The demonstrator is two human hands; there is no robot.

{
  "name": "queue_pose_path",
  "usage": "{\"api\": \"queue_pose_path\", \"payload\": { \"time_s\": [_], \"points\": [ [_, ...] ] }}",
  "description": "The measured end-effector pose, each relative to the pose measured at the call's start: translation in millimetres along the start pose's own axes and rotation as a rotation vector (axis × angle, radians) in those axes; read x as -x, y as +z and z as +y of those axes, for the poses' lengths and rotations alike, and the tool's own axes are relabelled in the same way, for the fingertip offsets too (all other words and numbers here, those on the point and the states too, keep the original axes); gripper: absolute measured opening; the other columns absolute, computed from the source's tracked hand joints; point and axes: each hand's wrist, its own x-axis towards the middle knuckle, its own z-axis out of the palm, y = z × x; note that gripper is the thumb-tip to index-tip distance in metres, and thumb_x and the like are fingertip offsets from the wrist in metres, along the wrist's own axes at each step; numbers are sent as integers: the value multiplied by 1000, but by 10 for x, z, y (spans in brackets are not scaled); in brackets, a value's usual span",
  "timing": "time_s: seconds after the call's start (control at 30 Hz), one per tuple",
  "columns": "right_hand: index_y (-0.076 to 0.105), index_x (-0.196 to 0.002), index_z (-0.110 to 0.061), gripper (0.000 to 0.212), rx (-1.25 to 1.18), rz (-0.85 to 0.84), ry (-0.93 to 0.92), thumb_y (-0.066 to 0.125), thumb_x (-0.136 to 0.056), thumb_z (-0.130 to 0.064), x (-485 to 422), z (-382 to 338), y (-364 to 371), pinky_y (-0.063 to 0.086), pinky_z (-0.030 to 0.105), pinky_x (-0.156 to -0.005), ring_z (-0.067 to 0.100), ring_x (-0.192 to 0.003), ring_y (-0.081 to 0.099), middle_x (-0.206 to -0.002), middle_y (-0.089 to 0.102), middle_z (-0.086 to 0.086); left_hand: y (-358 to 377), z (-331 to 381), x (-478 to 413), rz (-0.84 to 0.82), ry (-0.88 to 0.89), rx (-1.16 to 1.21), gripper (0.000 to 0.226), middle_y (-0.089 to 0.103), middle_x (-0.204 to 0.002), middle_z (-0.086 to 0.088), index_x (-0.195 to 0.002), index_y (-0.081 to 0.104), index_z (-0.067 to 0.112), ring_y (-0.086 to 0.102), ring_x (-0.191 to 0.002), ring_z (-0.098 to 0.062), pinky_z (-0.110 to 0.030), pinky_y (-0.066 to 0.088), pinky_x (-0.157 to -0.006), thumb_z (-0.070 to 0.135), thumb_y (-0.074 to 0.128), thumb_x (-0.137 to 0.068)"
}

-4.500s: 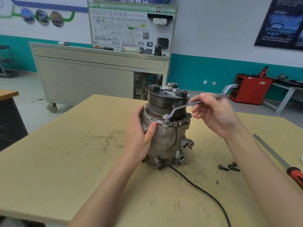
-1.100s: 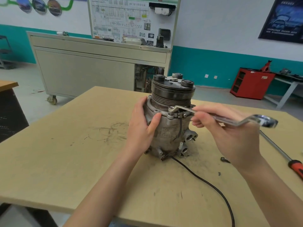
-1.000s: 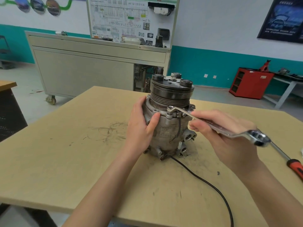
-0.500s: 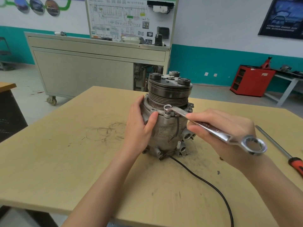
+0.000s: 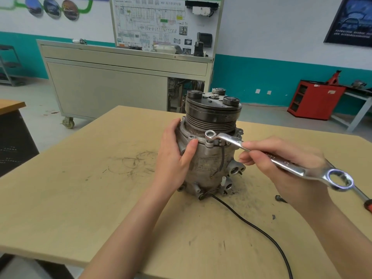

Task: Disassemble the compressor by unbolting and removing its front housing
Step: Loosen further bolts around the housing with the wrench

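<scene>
Gripping the wrench (image 5: 285, 165), right hand (image 5: 285, 174); left hand (image 5: 173, 164) clasps the compressor (image 5: 209, 158).

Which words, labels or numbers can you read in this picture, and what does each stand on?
"HV" in the diagram board heading; characters after it blurred.
The compressor label: too blurred.
The wrench stamping: unreadable.
The dark poster: lettering too small.
</scene>
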Motion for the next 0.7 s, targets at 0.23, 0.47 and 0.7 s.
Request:
{"api": "queue_pose_path", "payload": {
  "time_s": [0.23, 0.47, 0.7],
  "points": [
    [68, -93, -18, 12, -124, 4, 181, 58, -86, -19, -60, -116, -31, 55, 17, -64, 7, -70, 70, -74, 71, -6, -12, 14, 1, -1, -7, -3, 56, 37, -126, 33, -137, 29, 35, 35, -119, 18, -1, 25, -99, 59, 41, -87],
    [70, -84, -16, 8, -145, 103, 277, 64, -86, -21, 1, -244, 103, 56, 23, -63, 12, -68, 70, -74, 71, -4, -17, 32, 1, -7, -23, -15, 67, 40, -131, 18, -143, 33, 23, 38, -122, 7, -1, 25, -100, 59, 41, -86],
    [75, -81, -16, 21, -520, 59, 509, 57, -84, -7, -105, 51, -36, 56, 23, -58, 23, -63, 70, -70, 71, 9, -22, 37, 5, -10, -32, -12, 71, 40, -133, 17, -144, 33, 21, 37, -124, 5, -2, 25, -100, 61, 40, -86]
  ]
}}
